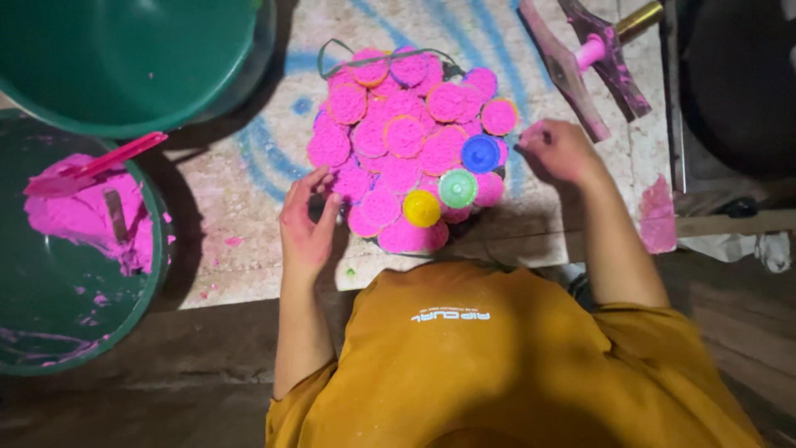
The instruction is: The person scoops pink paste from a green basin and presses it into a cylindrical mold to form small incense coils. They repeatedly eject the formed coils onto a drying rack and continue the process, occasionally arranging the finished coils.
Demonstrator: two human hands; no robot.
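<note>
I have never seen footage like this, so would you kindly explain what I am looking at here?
This is one picture from a camera worn on a person's head, looking down at their own bare hands. There is no machine. On the pale board lies a cluster of round pink-filled caps, a few showing blue, green and yellow. The left hand touches the cluster's edge; the right hand pinches a bit of pink stuff. A green tub on the left holds pink paste and a pink scoop.
</note>
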